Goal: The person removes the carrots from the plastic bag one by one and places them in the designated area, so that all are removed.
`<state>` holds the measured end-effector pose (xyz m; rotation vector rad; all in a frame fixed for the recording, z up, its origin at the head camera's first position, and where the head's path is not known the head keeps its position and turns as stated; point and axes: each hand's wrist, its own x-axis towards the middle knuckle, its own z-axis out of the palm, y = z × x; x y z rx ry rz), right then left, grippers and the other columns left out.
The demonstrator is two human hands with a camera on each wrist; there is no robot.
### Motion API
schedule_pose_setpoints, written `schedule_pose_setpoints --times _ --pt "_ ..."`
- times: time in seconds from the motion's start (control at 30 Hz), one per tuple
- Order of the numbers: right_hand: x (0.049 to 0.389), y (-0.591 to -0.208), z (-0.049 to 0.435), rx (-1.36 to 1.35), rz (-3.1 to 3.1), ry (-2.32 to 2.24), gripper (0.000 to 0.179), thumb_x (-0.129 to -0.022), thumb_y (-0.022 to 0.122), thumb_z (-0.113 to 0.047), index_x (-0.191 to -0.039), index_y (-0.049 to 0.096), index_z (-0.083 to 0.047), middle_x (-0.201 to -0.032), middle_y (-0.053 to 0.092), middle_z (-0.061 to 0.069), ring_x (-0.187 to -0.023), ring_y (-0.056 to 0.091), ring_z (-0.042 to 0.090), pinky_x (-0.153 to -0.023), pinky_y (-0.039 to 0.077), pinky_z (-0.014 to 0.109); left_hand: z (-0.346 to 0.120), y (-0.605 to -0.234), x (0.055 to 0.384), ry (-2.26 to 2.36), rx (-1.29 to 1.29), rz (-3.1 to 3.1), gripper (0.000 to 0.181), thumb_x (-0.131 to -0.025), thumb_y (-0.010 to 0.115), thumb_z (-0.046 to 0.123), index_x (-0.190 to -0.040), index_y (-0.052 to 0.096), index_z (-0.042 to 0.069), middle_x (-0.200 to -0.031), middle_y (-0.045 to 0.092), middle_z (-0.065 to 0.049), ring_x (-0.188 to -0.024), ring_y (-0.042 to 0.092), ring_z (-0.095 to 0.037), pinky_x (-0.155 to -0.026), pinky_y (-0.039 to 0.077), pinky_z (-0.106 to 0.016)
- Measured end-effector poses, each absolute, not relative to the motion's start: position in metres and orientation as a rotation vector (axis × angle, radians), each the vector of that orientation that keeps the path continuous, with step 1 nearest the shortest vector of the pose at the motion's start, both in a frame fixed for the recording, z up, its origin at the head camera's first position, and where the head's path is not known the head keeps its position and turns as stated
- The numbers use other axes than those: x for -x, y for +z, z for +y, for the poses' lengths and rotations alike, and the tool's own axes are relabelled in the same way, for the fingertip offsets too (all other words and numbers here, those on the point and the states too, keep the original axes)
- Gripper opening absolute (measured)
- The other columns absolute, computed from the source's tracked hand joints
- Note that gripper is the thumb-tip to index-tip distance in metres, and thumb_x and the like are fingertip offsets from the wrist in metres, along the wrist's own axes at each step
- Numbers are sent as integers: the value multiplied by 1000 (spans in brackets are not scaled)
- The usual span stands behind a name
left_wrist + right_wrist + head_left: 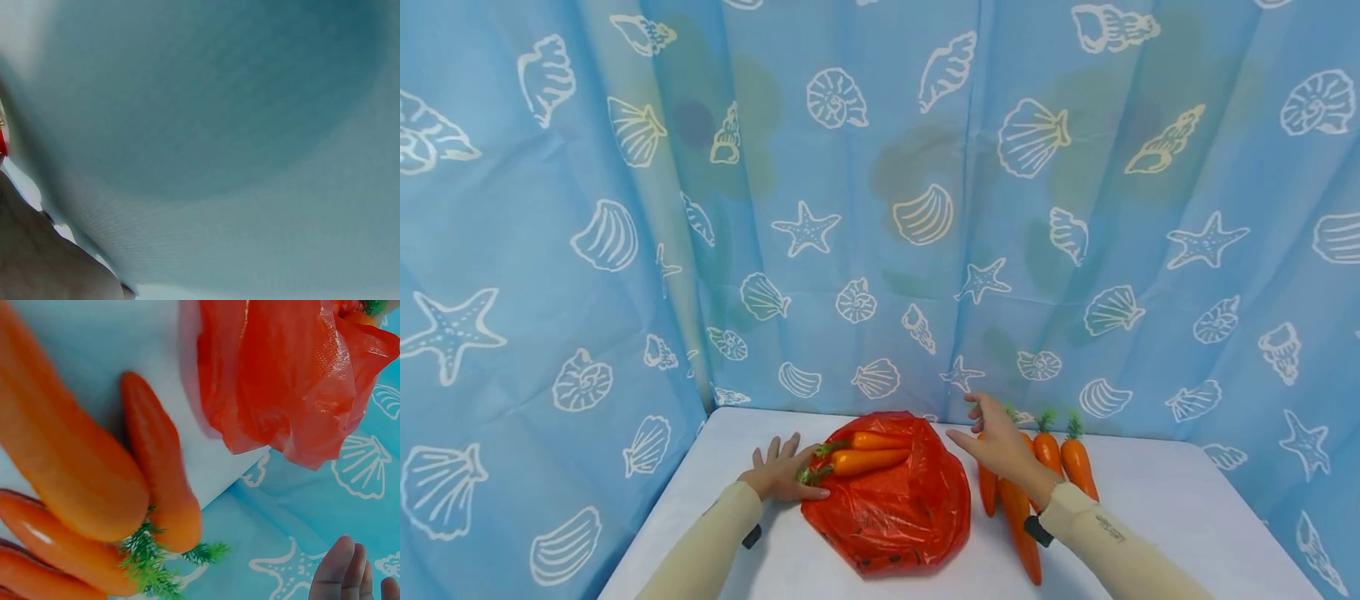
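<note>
A red plastic bag [887,517] lies on the white table, with two orange carrots [871,461] showing at its upper part, their green tops pointing left. My left hand [784,473] rests with spread fingers at the bag's left edge, beside those green tops, its thumb against the red plastic. Over the tops of several loose carrots [1078,468] right of the bag reaches my right hand [1003,442], fingers loosely extended and holding nothing visible. Its fingertips [340,569] appear apart from bag [275,381] and carrots [159,469] in the right wrist view. A blurred pale surface fills most of the left wrist view.
Behind the white table [1180,517] hangs a blue curtain [880,250] printed with shells and starfish. It also runs down the left and right sides. One large carrot [1021,533] points toward the near edge, under the right wrist.
</note>
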<state>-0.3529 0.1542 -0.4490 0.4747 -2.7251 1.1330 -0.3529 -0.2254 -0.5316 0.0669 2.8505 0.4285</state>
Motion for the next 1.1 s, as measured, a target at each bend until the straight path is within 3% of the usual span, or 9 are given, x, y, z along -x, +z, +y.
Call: schedule_pose_setpoints --times 0.47,1.1 --pt "368 -438 125 -477 -2709 1263 65 -90 74 -31 -143 42 -11 -114 56 14 -92 57 21 -79 56 35 -227 -527 356 437 -72 2873 100 -68 70 75 -153 35 35 -166 17 -11 -149 7 -49 -116 1 -72" --pt "374 -457 79 -434 -2653 1427 62 -90 74 -29 -140 43 -11 -108 60 13 -82 57 18 -73 56 33 -224 -537 356 419 -69 2864 99 -68 70 76 -151 38 33 -165 20 -12 -148 9 -50 -116 2 -72"
